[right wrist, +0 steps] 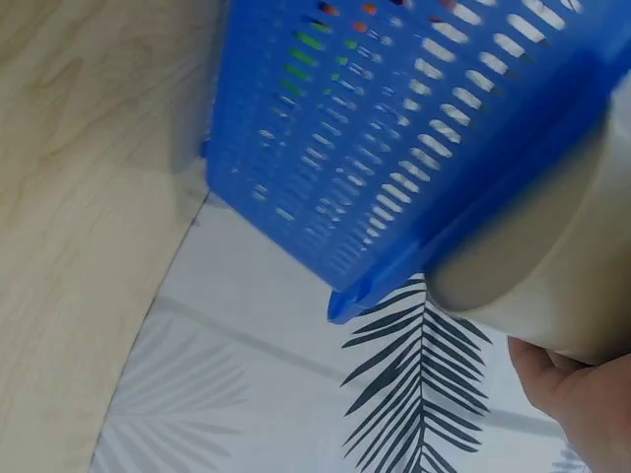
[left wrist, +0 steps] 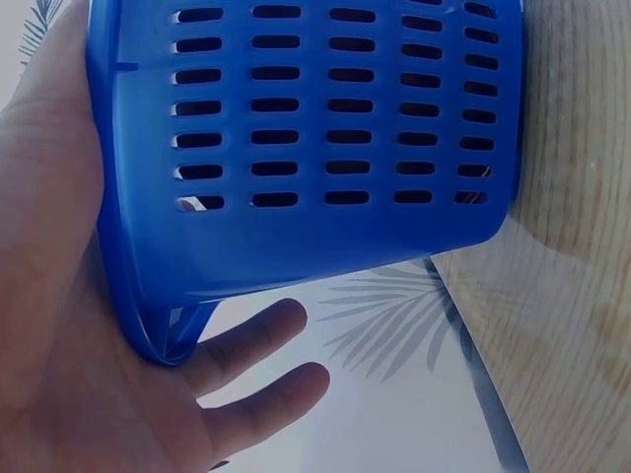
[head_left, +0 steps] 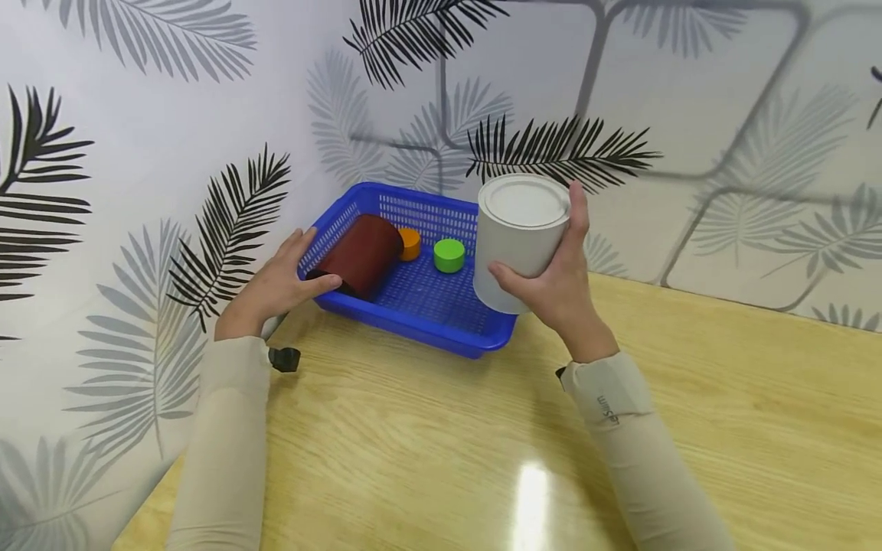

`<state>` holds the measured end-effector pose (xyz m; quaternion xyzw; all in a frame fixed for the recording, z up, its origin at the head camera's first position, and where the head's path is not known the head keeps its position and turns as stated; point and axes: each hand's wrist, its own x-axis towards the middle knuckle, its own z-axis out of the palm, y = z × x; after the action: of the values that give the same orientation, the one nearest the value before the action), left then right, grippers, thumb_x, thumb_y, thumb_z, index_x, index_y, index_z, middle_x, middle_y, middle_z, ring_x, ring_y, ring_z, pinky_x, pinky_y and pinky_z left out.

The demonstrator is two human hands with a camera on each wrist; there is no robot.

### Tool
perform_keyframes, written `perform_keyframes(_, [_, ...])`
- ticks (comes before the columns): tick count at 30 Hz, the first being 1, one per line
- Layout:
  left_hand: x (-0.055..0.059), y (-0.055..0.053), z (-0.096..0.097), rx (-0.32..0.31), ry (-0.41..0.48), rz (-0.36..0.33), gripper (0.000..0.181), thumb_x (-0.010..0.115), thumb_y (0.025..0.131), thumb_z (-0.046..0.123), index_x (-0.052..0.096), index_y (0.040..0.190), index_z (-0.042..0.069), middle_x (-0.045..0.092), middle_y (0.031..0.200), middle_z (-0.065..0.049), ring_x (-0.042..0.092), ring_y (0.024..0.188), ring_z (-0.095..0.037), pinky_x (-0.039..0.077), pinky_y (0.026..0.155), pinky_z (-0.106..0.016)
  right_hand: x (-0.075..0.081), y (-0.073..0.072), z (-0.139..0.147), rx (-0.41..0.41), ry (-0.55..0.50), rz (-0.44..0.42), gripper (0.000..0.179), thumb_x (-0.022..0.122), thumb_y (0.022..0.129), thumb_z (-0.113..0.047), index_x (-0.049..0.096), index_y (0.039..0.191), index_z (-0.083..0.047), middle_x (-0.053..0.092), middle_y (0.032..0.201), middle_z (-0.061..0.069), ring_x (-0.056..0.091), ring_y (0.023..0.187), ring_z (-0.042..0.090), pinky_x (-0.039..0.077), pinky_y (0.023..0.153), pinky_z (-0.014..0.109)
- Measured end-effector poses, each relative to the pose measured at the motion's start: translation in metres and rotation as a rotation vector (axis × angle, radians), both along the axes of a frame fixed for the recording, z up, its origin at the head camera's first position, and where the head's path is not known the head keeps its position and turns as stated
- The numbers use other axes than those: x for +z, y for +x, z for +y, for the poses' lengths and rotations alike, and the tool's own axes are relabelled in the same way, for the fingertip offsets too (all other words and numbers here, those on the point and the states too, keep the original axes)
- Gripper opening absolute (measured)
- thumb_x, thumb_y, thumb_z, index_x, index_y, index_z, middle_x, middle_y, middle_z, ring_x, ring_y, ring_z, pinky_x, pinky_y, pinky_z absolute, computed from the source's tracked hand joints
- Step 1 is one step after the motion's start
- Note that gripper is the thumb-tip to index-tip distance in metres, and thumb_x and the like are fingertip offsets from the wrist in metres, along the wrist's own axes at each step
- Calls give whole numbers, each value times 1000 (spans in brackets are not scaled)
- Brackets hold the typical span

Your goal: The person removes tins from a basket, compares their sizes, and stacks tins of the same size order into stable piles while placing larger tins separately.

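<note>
A white cylindrical canister with a lid (head_left: 513,237) is gripped in my right hand (head_left: 561,287), thumb across its front and fingers round the far side. It is held above the right end of a blue plastic basket (head_left: 406,325), and in the right wrist view its base (right wrist: 523,246) shows beside the rim. My left hand (head_left: 276,279) rests at the basket's left rim with the thumb over the edge. Its fingers (left wrist: 266,404) are extended outside the slotted wall in the left wrist view. A dark red cylinder (head_left: 365,252) lies on its side inside the basket, near the left thumb.
Inside the basket are an orange round piece (head_left: 409,243) and a green round piece (head_left: 449,255). The basket stands on a light wooden table (head_left: 400,444), close to a wall (head_left: 758,176) covered with a leaf pattern. That covering also runs along the left side.
</note>
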<state>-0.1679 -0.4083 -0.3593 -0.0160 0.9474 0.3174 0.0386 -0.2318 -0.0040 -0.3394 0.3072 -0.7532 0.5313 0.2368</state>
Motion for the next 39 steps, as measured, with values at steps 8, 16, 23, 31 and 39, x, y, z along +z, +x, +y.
perform_keyframes(8, [0, 2, -5, -12, -4, 1, 107, 61, 90, 68, -4, 164, 26, -12, 168, -8, -2, 151, -43, 10, 112, -71, 3, 1, 7, 8, -62, -68, 136, 93, 67, -22, -4, 162, -21, 38, 151, 8, 43, 130, 22, 39, 101, 49])
perform_keyframes(16, [-2, 7, -9, -4, -2, -10, 105, 62, 92, 64, -3, 164, 24, -13, 168, -9, -1, 151, -44, 11, 111, -72, 0, 4, 19, 8, -54, -113, 130, 93, 70, -20, 0, 161, -23, 39, 150, 9, 44, 130, 24, 38, 103, 50])
perform_keyframes(23, [1, 5, -7, -15, -12, -8, 104, 62, 93, 62, -3, 164, 23, -13, 168, -11, -1, 150, -46, 11, 110, -74, 1, 1, 42, -9, -59, -55, 131, 93, 68, -16, 1, 161, -18, 39, 149, 11, 44, 130, 24, 38, 102, 49])
perform_keyframes(31, [-1, 4, 2, -22, -17, -15, 105, 62, 93, 63, -3, 164, 22, -13, 168, -13, -1, 149, -49, 11, 108, -76, 1, -6, 67, -78, -34, -48, 129, 92, 69, -16, 2, 161, -15, 39, 150, 13, 44, 130, 26, 38, 103, 49])
perform_keyframes(39, [2, 0, 8, -29, -47, -12, 104, 60, 94, 63, -5, 164, 21, -13, 167, -15, 1, 149, -51, 12, 108, -76, 4, -18, 99, -147, -76, -108, 132, 92, 70, -12, 0, 163, -22, 39, 149, 8, 44, 128, 21, 38, 101, 45])
